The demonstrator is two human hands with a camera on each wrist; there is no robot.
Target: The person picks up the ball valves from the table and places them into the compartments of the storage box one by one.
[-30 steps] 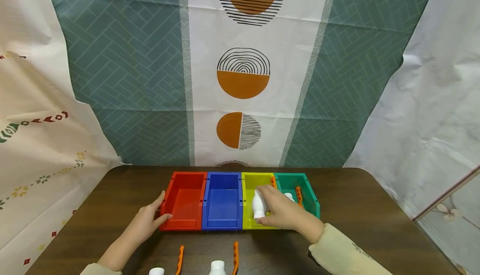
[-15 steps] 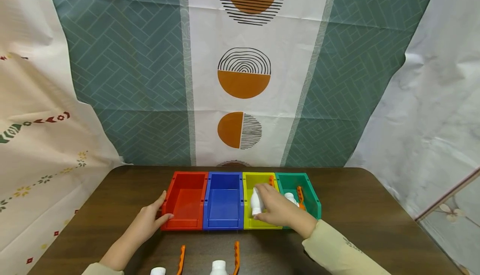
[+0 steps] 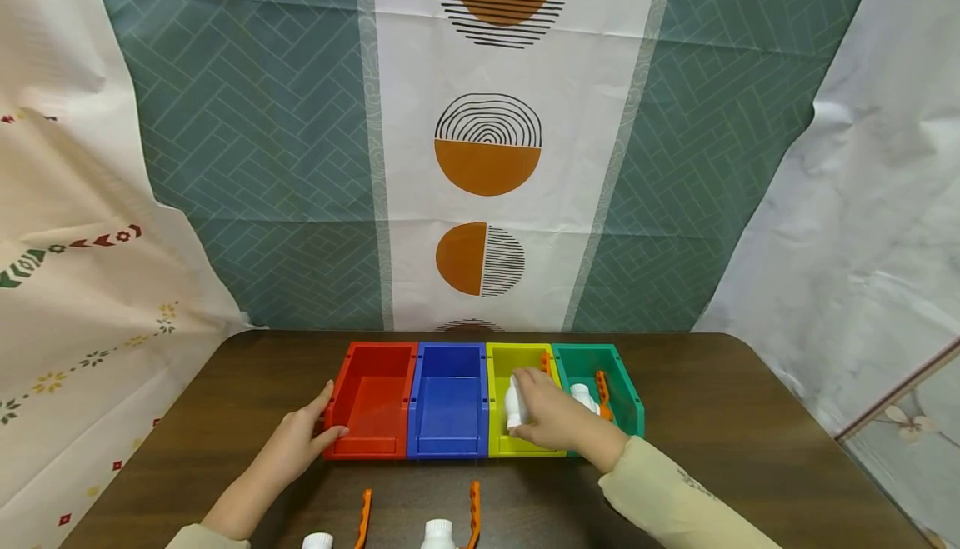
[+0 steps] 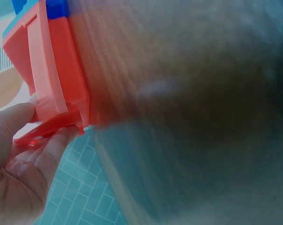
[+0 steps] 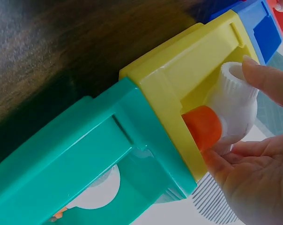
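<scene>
My right hand holds a white ball valve with its fingers and thumb, inside the yellow bin. In the right wrist view the white ball valve has a ribbed open end near the thumb, and its orange handle shows beside the bin wall. My left hand grips the left side of the red bin. The left wrist view shows thumb and fingers pinching the red bin's wall from both sides.
A blue bin stands between the red and yellow ones. The green bin at the right end holds another ball valve with an orange handle. Two more white valves with orange handles lie at the table's near edge, partly cut off.
My right hand and the ball valve have shifted slightly within the yellow bin, and the right forearm has moved a little left. My left hand stays on the red bin.
</scene>
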